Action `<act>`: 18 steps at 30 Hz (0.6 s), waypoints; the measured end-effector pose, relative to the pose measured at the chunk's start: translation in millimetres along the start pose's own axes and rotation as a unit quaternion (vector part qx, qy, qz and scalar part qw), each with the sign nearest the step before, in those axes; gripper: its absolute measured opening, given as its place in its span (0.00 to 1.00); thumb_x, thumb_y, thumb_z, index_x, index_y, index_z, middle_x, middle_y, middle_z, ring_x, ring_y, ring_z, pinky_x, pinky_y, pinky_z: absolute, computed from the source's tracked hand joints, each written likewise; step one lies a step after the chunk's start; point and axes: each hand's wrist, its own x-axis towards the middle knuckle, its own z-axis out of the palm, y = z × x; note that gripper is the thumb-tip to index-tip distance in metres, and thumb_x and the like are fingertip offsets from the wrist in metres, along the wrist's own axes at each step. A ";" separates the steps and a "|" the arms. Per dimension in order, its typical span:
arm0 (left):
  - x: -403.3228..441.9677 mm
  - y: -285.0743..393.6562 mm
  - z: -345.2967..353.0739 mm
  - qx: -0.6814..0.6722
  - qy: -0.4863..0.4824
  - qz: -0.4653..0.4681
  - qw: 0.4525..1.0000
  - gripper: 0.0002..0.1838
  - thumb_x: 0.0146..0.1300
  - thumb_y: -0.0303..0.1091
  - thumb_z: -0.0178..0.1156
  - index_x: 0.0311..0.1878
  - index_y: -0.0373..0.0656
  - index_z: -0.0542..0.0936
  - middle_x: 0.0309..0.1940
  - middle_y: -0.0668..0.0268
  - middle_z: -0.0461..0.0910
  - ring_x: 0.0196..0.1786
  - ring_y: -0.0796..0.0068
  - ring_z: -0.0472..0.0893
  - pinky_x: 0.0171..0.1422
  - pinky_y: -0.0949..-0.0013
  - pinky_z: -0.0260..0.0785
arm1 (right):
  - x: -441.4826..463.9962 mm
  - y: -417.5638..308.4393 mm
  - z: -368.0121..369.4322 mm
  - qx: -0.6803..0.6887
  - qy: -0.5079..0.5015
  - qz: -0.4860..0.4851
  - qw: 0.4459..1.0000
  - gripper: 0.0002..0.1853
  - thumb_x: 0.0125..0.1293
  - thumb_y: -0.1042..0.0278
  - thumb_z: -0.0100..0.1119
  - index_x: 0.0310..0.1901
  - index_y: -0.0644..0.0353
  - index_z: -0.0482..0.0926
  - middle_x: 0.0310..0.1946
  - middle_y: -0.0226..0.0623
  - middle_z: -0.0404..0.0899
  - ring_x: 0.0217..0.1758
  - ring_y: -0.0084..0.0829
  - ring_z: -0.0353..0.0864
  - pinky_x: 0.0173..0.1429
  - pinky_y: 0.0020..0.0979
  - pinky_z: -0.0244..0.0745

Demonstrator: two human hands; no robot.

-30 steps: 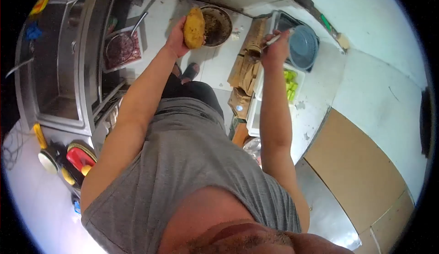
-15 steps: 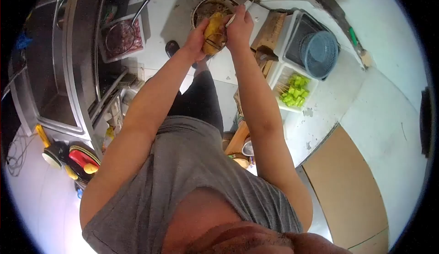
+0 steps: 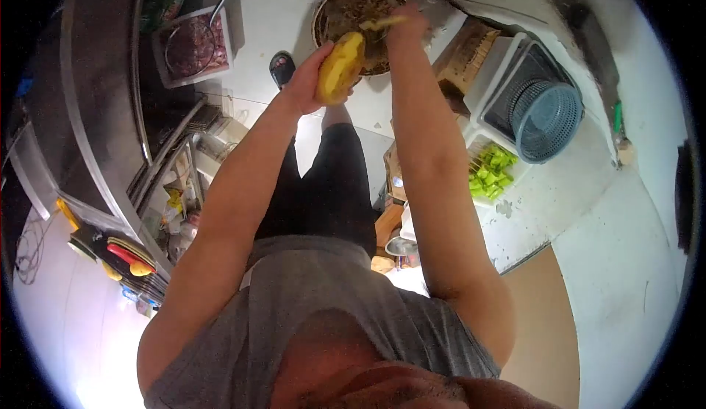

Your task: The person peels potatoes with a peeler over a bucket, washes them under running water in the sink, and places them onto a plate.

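Observation:
A large, yellow, partly peeled potato point(image 3: 341, 70) is held in my left hand point(image 3: 305, 82), with the fingers wrapped round its left side and underneath. My right hand point(image 3: 409, 26) is closed round a peeler point(image 3: 384, 23), which is smeared by motion and points left, apart from the potato. Its blade is too blurred to make out. Below both hands stands a round bucket point(image 3: 318, 23) with brownish scraps in it.
At left, a white tray point(image 3: 163, 70) holds reddish meat pieces and a strainer point(image 3: 213, 15). To the right are a cardboard box point(image 3: 471, 52), a blue-grey basket point(image 3: 551, 126) and green skewered pieces point(image 3: 491, 172) in a white tray. A metal counter point(image 3: 95, 115) runs along the left.
My right hand has moved right with the peeler, away from the potato. The potato now shows more bare yellow flesh towards me. The whole view has shifted slightly.

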 end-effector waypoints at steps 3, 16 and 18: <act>11.1 -1.1 -11.4 -0.057 0.015 0.001 0.998 0.29 0.69 0.59 0.44 0.59 0.46 0.71 0.48 0.61 0.77 0.45 0.61 0.78 0.48 0.56 0.74 | 15.9 12.6 39.7 -0.072 -0.079 -0.044 0.993 0.30 0.62 0.55 0.60 0.65 0.56 0.68 0.50 0.42 0.79 0.46 0.39 0.83 0.46 0.41 0.78; 64.5 -9.7 -43.4 -0.134 0.018 0.024 0.990 0.31 0.69 0.59 0.43 0.65 0.45 0.65 0.57 0.56 0.71 0.56 0.57 0.74 0.55 0.55 0.72 | -44.7 -18.2 40.8 0.754 0.023 0.250 0.607 0.24 0.69 0.52 0.49 0.57 0.63 0.71 0.47 0.40 0.76 0.47 0.33 0.75 0.47 0.36 0.73; 68.0 -7.9 -30.8 -0.146 -0.001 0.029 0.989 0.31 0.69 0.59 0.43 0.66 0.46 0.65 0.58 0.57 0.71 0.57 0.57 0.74 0.56 0.54 0.72 | -64.7 -35.2 9.5 0.809 0.048 0.216 0.544 0.23 0.71 0.53 0.48 0.56 0.65 0.70 0.44 0.40 0.77 0.43 0.33 0.76 0.44 0.37 0.72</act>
